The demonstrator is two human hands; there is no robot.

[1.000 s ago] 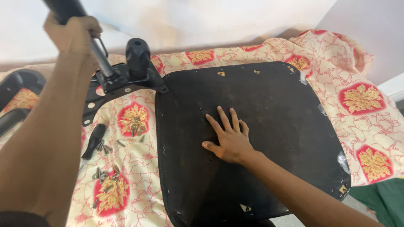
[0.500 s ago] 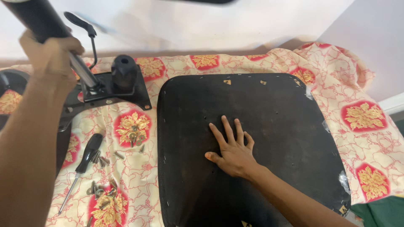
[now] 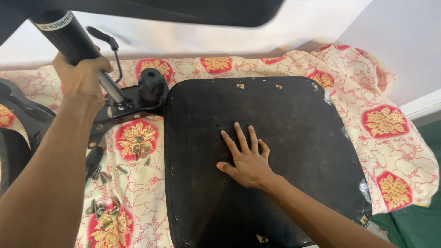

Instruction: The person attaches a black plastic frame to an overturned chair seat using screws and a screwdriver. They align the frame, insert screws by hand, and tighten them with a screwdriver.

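Observation:
A black chair seat (image 3: 294, 128) lies upside down on a floral cloth, its dark underside facing up. My right hand (image 3: 245, 158) rests flat on the middle of it, fingers spread. My left hand (image 3: 82, 80) is closed around a black gas-lift cylinder (image 3: 69, 39) that slants up to the top left, its thin metal rod (image 3: 112, 89) running down into the black metal seat mechanism plate (image 3: 133, 103) beside the seat's left edge. A lever handle (image 3: 103, 36) sticks up behind my left hand.
Several loose screws and washers (image 3: 108, 209) lie on the red, yellow and cream cloth (image 3: 390, 124) at the lower left, near a black-handled screwdriver (image 3: 94, 158). Black chair parts (image 3: 20, 119) sit at the far left. A dark blurred object (image 3: 183, 9) crosses the top.
The view has shifted so the seat sits more central. My left hand stays on the cylinder, and the mechanism now lies closer to the seat's left edge. My right hand stays flat on the seat.

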